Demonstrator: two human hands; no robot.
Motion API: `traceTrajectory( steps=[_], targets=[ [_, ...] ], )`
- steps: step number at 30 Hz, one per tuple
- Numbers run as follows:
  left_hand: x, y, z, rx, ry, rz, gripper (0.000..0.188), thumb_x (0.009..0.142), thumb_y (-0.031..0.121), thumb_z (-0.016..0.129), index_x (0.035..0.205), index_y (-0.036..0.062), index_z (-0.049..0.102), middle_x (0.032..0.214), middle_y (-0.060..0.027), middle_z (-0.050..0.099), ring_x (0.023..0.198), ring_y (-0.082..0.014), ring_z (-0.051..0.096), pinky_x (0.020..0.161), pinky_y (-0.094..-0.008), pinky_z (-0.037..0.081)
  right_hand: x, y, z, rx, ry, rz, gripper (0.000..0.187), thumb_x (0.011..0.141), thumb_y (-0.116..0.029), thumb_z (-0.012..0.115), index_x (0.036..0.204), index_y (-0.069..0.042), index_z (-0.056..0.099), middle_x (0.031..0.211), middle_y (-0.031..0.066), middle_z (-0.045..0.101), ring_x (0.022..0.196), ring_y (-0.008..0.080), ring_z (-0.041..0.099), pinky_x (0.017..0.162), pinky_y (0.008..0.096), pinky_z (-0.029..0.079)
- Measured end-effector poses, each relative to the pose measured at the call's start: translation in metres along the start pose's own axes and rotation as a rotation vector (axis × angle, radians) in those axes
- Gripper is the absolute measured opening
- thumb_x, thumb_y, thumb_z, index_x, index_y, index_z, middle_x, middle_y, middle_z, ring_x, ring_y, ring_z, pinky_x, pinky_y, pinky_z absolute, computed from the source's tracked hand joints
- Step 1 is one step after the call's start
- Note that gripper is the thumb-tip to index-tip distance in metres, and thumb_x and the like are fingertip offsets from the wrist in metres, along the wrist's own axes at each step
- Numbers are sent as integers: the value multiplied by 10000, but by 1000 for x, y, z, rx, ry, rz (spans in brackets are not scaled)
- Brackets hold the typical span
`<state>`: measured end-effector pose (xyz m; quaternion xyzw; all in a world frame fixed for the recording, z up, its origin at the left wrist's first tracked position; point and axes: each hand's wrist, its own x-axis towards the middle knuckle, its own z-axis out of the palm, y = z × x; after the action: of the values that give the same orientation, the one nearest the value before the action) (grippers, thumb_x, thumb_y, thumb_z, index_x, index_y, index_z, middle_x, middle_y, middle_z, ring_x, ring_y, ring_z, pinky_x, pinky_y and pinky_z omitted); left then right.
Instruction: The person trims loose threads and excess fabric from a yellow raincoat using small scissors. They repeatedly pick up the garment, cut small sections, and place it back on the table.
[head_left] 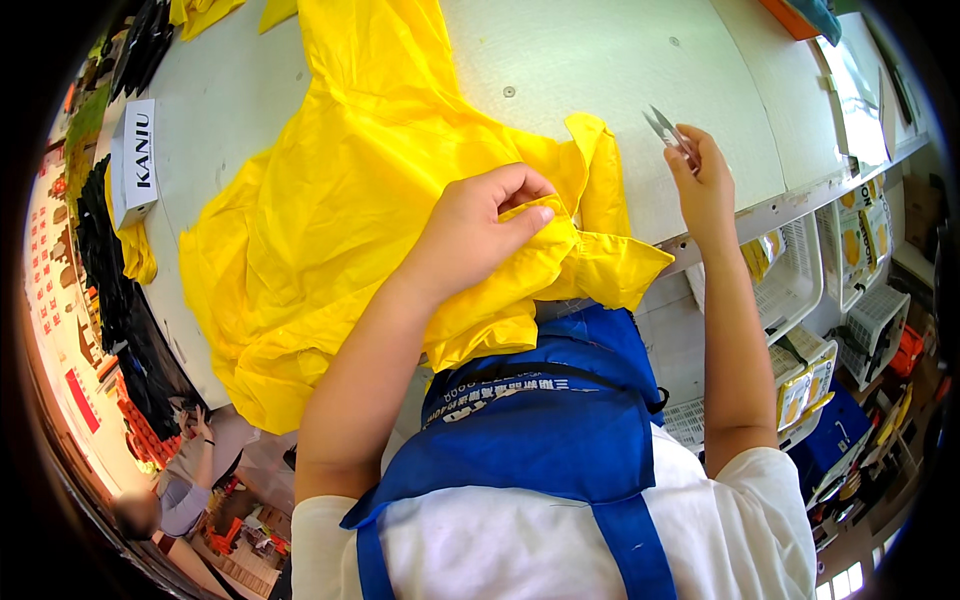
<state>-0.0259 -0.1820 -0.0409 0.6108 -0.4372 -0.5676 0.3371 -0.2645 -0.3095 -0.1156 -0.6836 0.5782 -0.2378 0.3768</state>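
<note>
A yellow garment (370,190) of thin, smooth cloth, like a raincoat, lies crumpled over the table, and its near edge hangs toward my blue apron (540,420). My left hand (490,225) pinches a fold of it between thumb and fingers. Just right of that pinch, a flap of the same cloth sticks out past the table edge. My right hand (703,175) is raised over the table's right part, apart from the cloth. In it are small thread snips (668,132), blades pointing up and to the left, their handles partly hidden by my fingers.
The pale table (570,65) has a worn right edge. A white box (135,160) and black material (110,270) sit at its left side. White plastic baskets (795,280) with yellow packages stand below on the right. At the lower left another person (190,490) is at work.
</note>
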Motion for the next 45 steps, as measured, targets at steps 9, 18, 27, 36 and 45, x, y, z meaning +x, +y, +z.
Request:
traceTrajectory(
  steps=[9, 18, 27, 36, 45],
  targets=[
    [6, -6, 4, 42, 23, -8, 195, 859, 137, 621, 999, 6, 584, 880, -110, 660, 793, -187, 627, 741, -294, 491, -58, -70, -12, 300, -511, -107, 285, 808, -166, 706, 1043, -29, 621, 954, 104, 667, 885, 233, 632, 831, 308, 475],
    [-32, 2, -4, 220, 111, -32, 203, 871, 140, 625, 1045, 45, 583, 867, -69, 643, 775, -154, 600, 709, -274, 472, -58, -77, -8, 84, -600, -77, 161, 760, -71, 730, 837, 34, 636, 719, 84, 619, 621, 123, 543, 599, 265, 459],
    [-159, -101, -53, 785, 404, -278, 177, 840, 251, 606, 941, 106, 622, 888, -79, 661, 874, -267, 599, 784, -428, 384, -31, -64, -24, -402, -408, -70, 167, 789, -96, 675, 896, 18, 617, 895, 159, 644, 834, 313, 619, 748, 365, 485],
    [-166, -106, -68, 840, 388, -252, 159, 842, 230, 598, 910, 90, 631, 853, -106, 649, 854, -298, 593, 775, -438, 390, -84, -139, 91, -368, -647, -703, 188, 831, -165, 612, 995, -78, 640, 999, 119, 630, 966, 297, 583, 871, 401, 417],
    [-205, -137, -85, 412, 413, -449, 164, 840, 201, 619, 934, 70, 646, 868, -119, 662, 824, -301, 622, 740, -379, 466, -91, -119, 117, -355, -857, -489, 155, 794, -185, 645, 909, -84, 673, 842, 128, 649, 806, 298, 619, 765, 396, 463]
  ],
)
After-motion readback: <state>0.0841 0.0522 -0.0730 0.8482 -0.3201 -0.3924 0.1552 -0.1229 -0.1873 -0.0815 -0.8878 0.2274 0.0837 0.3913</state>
